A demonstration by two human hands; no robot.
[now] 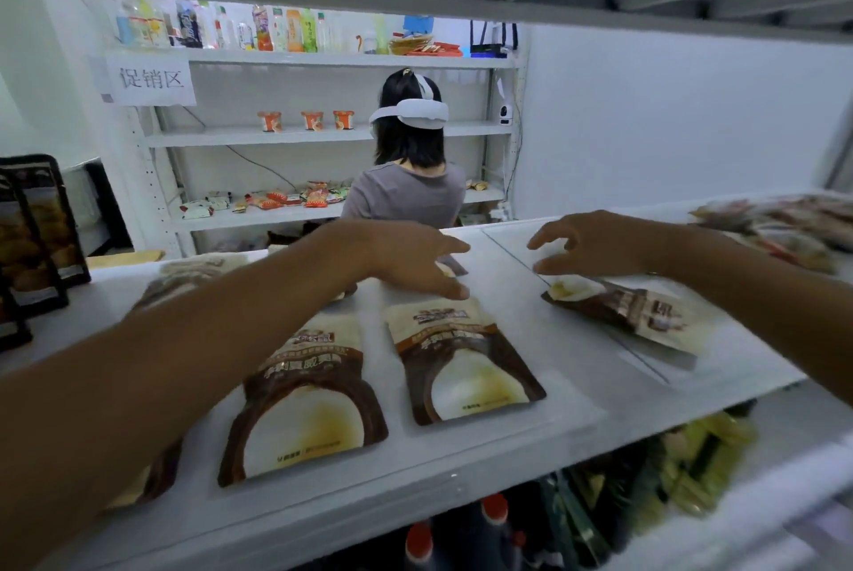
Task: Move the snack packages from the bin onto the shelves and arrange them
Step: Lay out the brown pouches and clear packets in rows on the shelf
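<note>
White shelf [531,316], three brown-cream pouches [304,404] [461,362] [637,312] plainly seen, my left hand [415,261] and right hand [595,247] spread, empty, sign [150,78] reads 促销区.

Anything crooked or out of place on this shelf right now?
Yes. The right pouch lies turned at an angle across the shelf seam, while the front-left pouch and middle pouch lie roughly straight, side by side. The right hand hovers open by its far end.
</note>
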